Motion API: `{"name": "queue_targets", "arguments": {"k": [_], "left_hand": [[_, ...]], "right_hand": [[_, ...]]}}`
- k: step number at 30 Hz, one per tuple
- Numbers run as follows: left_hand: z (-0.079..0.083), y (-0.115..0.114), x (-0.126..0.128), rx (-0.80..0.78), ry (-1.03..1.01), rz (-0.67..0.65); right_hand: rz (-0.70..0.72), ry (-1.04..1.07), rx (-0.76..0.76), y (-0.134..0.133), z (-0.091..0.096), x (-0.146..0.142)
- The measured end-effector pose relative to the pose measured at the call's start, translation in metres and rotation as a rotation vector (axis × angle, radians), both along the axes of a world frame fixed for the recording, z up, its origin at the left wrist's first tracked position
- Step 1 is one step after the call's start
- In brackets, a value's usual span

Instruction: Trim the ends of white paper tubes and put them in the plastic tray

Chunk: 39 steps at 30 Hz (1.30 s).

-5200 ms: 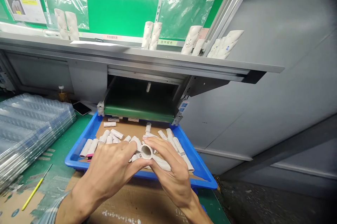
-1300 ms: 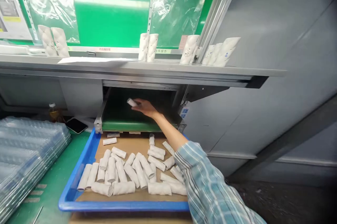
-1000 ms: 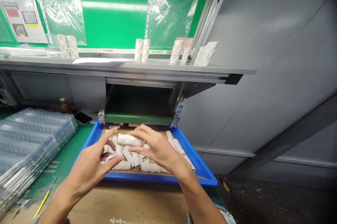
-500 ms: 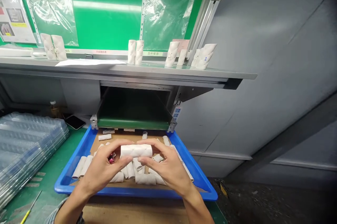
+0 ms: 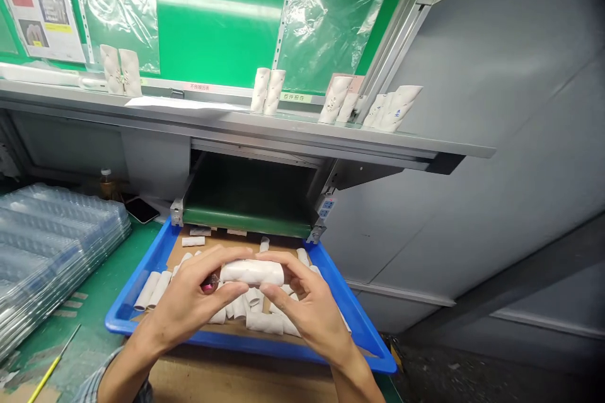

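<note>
**Both hands holding a white tube above the tray**

The left hand (image 5: pixel 191 296) and right hand (image 5: pixel 302 308), half-closed, grip opposite ends of a white cylindrical tube (image 5: pixel 252 273). Below the hands, a shallow blue plastic tray (image 5: pixel 246 345) holds loose white tubes (image 5: pixel 265 322). (A small pink object (image 5: pixel 210 284) sits by the left fingers; its kind cannot be told.)

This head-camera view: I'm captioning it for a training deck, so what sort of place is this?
Probably a factory production line: a green conveyor belt ends over a blue plastic tray of white tubes, and clear plastic trays lie stacked beside it.
</note>
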<state>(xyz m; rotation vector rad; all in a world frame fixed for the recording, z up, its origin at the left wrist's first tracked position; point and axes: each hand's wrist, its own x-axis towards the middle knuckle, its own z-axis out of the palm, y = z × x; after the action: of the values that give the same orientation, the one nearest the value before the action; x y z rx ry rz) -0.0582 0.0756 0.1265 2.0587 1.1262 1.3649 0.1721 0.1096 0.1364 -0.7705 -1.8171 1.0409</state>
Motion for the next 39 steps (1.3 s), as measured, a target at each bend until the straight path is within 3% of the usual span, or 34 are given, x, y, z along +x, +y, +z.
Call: {"name": "queue_targets", "arguments": {"k": [11, 21, 26, 39], "left_hand": [[0.003, -0.007, 0.002, -0.016, 0.027, 0.022], [0.005, -0.007, 0.0, 0.141, 0.039, -0.012], [0.003, -0.006, -0.001, 0.229, 0.061, -0.005], [0.003, -0.004, -0.001, 0.336, 0.148, 0.036]], "right_hand": [[0.043, 0.036, -0.075, -0.01, 0.007, -0.001], [0.06, 0.111, -0.025, -0.012, 0.006, -0.001], [0.163, 0.169, -0.063, -0.013, 0.006, -0.001], [0.198, 0.191, 0.0, -0.018, 0.013, -0.004]]}}
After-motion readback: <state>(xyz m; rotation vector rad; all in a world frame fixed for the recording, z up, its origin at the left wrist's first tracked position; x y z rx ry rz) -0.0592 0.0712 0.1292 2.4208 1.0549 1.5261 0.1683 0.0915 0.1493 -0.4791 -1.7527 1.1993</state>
